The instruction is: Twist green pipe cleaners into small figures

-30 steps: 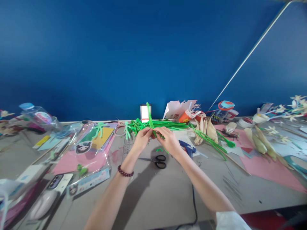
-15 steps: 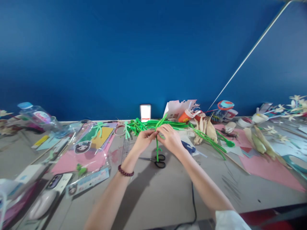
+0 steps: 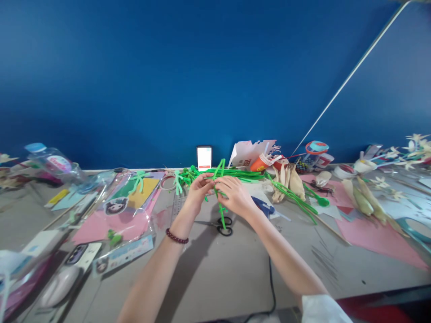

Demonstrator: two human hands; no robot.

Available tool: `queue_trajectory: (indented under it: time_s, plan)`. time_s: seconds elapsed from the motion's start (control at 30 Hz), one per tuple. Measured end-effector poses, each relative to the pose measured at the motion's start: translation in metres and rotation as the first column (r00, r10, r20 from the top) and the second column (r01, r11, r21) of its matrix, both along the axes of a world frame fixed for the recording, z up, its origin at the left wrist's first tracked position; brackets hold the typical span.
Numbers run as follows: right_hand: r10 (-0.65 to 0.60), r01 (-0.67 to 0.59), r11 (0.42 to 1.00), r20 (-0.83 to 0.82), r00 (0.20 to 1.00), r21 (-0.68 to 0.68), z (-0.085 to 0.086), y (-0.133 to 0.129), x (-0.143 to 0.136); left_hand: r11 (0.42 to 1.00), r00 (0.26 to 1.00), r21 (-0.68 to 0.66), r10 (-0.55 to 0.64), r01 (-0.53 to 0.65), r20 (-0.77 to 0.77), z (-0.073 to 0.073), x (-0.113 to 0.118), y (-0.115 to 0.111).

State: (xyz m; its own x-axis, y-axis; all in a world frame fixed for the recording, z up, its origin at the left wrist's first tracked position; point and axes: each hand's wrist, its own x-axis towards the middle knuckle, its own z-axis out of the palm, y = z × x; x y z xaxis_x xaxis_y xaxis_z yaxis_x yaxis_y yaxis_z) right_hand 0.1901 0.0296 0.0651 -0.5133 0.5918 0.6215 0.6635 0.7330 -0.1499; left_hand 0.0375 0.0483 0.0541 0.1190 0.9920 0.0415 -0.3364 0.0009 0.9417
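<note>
Fuzzy green pipe cleaners are held upright between my hands in the middle of the head view, crossing near my fingertips, with one end hanging down. My left hand, with a dark red bead bracelet on the wrist, pinches them from the left. From the right, the bent fingers of my right hand close on the same stems. Below the hanging end, black-handled scissors lie on the table. Behind my hands stretches a bundle of green pipe cleaners.
A lit phone screen stands against the blue wall. Left are a plastic sleeve with coloured paper, a bottle and a white mouse. A blue glue gun, orange cup and dried husks sit to the right.
The tops of the green pipe cleaners have swung left and now form a narrow peak. My left hand has shifted slightly left and its fingers have risen; the lower end tilts right.
</note>
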Motion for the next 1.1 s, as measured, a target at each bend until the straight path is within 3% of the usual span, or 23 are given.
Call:
queue_trajectory:
  time_s: [0.23, 0.33, 0.4, 0.47, 0.53, 0.6, 0.67, 0.73, 0.93, 1.1]
  plan:
    - [-0.111, 0.11, 0.993, -0.012, 0.994, -0.048, 0.0, 0.0, 0.001, 0.978, 0.991, 0.171, 0.128, -0.119, -0.041, -0.003, 0.002, 0.002]
    - [-0.167, 0.165, 0.985, -0.032, 0.985, -0.058, -0.001, 0.001, 0.003, 0.957, 0.953, 0.269, 0.18, -0.111, -0.245, -0.006, 0.0, 0.003]
    - [-0.18, 0.178, 0.983, -0.043, 0.983, -0.05, -0.001, 0.001, 0.004, 0.902, 0.837, 0.405, 0.334, -0.151, -0.433, -0.005, -0.002, 0.001]
    - [-0.194, 0.192, 0.98, -0.048, 0.98, -0.049, -0.002, 0.002, 0.005, 0.782, 0.639, 0.606, 0.541, -0.145, -0.546, -0.001, -0.006, -0.002]
    - [-0.201, 0.199, 0.978, -0.045, 0.978, -0.056, -0.001, 0.002, 0.005, 0.674, 0.487, 0.739, 0.638, 0.024, -0.597, 0.006, -0.01, -0.005]
    - [-0.201, 0.198, 0.978, -0.031, 0.979, -0.07, -0.001, 0.002, 0.005, 0.618, 0.435, 0.73, 0.594, 0.293, -0.677, 0.012, -0.014, -0.008]
    - [-0.195, 0.193, 0.977, -0.015, 0.981, -0.089, -0.001, 0.002, 0.006, 0.59, 0.404, 0.676, 0.542, 0.441, -0.737, 0.015, -0.016, -0.009]
    - [-0.194, 0.191, 0.973, -0.011, 0.981, -0.127, -0.002, 0.002, 0.006, 0.587, 0.39, 0.641, 0.509, 0.495, -0.767, 0.014, -0.016, -0.009]
    - [-0.177, 0.122, 0.942, -0.157, 0.972, -0.312, -0.007, 0.002, 0.004, 0.577, 0.417, 0.673, 0.528, 0.463, -0.74, 0.006, -0.008, -0.008]
    - [-0.162, 0.092, 0.93, -0.173, 0.971, -0.357, -0.004, 0.0, 0.004, 0.569, 0.413, 0.685, 0.547, 0.455, -0.728, 0.005, -0.007, -0.008]
